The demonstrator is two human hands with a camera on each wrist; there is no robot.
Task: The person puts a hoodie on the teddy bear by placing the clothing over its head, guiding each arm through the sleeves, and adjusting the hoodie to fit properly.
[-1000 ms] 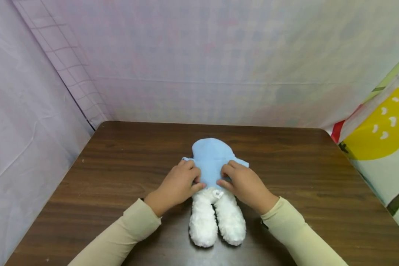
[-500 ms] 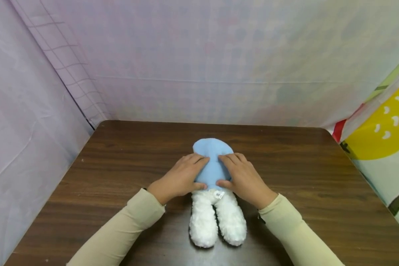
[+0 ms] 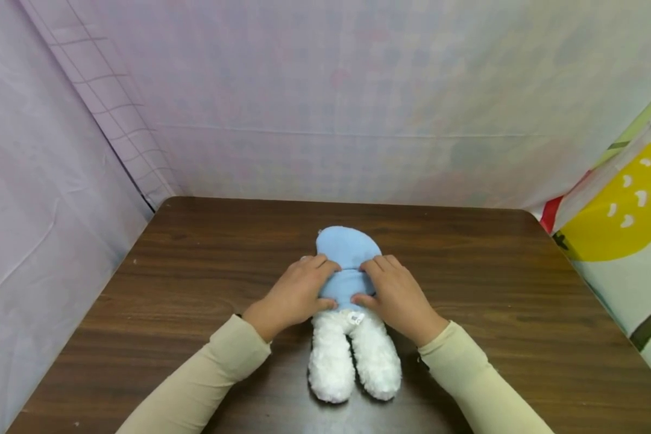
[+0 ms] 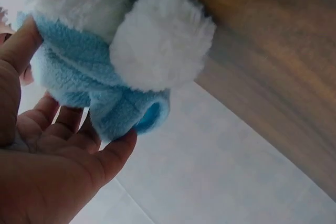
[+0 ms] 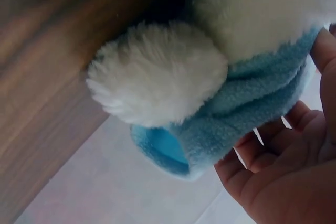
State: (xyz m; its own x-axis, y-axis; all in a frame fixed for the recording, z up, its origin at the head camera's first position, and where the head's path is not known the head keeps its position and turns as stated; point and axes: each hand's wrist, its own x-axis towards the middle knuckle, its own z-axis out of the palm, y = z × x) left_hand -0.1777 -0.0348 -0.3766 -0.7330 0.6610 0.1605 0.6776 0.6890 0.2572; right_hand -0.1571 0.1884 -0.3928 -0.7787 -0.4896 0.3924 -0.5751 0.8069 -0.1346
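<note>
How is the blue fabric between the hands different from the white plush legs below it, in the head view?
Colour: the blue fabric is plain light blue, whereas the white plush legs are white.
Surface: the blue fabric looks smooth with a line across it; the white plush legs look fluffy.
Shape: the blue fabric forms one broad patch; the white plush legs are two long, rounded forms.
Shared: both look soft.

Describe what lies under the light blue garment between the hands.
White plush shows past the edges of the garment in both wrist views, and in the head view two fluffy legs extend from its near end. The cloth hides whatever lies under its middle.
</note>
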